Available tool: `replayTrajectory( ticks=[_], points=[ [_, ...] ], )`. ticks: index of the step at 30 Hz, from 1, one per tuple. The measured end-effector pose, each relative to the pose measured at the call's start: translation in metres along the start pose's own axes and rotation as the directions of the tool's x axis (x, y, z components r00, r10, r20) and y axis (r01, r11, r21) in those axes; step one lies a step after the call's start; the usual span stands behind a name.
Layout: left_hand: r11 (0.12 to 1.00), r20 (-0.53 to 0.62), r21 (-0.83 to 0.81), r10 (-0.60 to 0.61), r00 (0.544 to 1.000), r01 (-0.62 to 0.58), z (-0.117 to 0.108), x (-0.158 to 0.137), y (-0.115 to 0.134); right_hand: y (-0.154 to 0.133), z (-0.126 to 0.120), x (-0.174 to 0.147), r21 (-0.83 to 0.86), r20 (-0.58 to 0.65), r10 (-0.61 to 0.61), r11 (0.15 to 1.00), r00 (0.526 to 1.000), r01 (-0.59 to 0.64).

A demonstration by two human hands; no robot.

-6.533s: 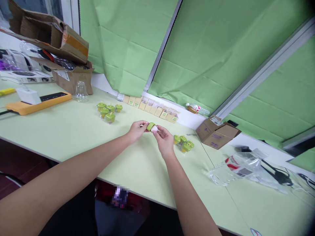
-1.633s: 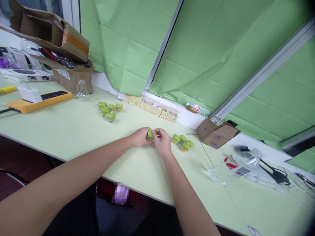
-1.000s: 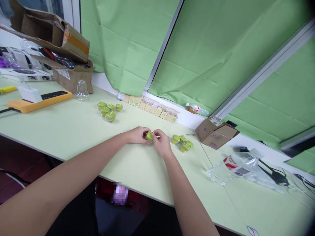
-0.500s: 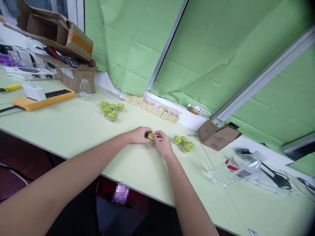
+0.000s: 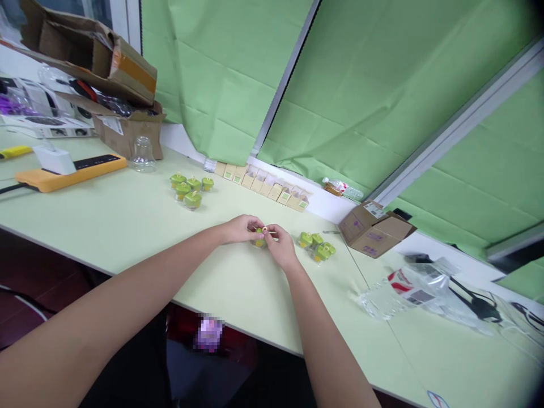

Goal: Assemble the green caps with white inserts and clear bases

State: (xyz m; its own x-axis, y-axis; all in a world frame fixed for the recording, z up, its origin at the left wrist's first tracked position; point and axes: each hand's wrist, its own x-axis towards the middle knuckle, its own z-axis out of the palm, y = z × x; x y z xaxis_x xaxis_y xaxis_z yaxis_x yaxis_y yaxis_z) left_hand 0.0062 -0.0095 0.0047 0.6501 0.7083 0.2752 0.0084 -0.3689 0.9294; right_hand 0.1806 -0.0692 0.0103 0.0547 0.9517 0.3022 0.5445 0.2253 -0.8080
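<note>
So you've got the cup [image 5: 259, 241], the one with the green lid, right between your two hands, and both are on it. Your left hand [image 5: 241, 229] has thumb and fingers closed on its left side; your right hand [image 5: 280, 243] is pinching by the pale loop [image 5: 264, 229] up top, though your fingers hide exactly what each tip touches. Can't tell whether the base sits on the table [image 5: 238, 283] or just above it. Near your right hand, to its right, there's a bunch of four cups [image 5: 317, 240], same green lids. Beyond your left hand and off to its left, five cups [image 5: 194, 184] sit close together. Straight past both hands, a row of little boxes [image 5: 267, 186]. Well right of your right hand: a carton [image 5: 368, 233], then a big bottle [image 5: 403, 289] on its side.
</note>
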Motion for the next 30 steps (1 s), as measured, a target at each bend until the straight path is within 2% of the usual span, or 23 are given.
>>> replayTrajectory(
  ticks=[6, 15, 20, 22, 23, 25, 27, 30],
  points=[
    [0.998, -0.048, -0.007, -0.060, 0.997, 0.060, 0.002, -0.001, 0.004, 0.004, -0.001, 0.004, 0.188, 0.018, 0.050, 0.981, 0.999, -0.052],
    [0.986, -0.165, -0.115, -0.141, 0.976, 0.123, -0.002, 0.010, -0.003, -0.007, -0.008, 0.002, 0.435, 0.065, 0.259, 0.862, 0.964, -0.261],
    [0.988, -0.186, -0.076, -0.148, 0.971, 0.135, -0.002, 0.009, -0.004, -0.005, -0.011, 0.004, 0.413, 0.031, 0.288, 0.868, 0.957, -0.275],
    [0.987, -0.181, -0.064, -0.154, 0.971, 0.145, -0.002, 0.008, -0.004, -0.002, -0.013, 0.006, 0.319, -0.033, 0.284, 0.912, 0.958, -0.259],
    [0.987, -0.177, -0.057, -0.156, 0.972, 0.148, -0.002, 0.008, -0.003, -0.001, -0.015, 0.006, 0.220, -0.085, 0.261, 0.946, 0.962, -0.238],
    [0.988, -0.171, -0.047, -0.156, 0.973, 0.150, -0.002, 0.007, -0.003, 0.000, -0.021, 0.006, -0.082, -0.192, 0.163, 0.980, 0.968, -0.182],
    [0.988, -0.167, -0.039, -0.153, 0.974, 0.148, -0.002, 0.007, -0.002, -0.001, -0.031, 0.005, -0.404, -0.250, 0.046, 0.903, 0.967, -0.147],
    [0.988, -0.163, -0.030, -0.155, 0.974, 0.152, -0.002, 0.007, -0.003, -0.003, -0.047, 0.003, -0.619, -0.265, 0.084, 0.749, 0.961, -0.237]
  ],
)
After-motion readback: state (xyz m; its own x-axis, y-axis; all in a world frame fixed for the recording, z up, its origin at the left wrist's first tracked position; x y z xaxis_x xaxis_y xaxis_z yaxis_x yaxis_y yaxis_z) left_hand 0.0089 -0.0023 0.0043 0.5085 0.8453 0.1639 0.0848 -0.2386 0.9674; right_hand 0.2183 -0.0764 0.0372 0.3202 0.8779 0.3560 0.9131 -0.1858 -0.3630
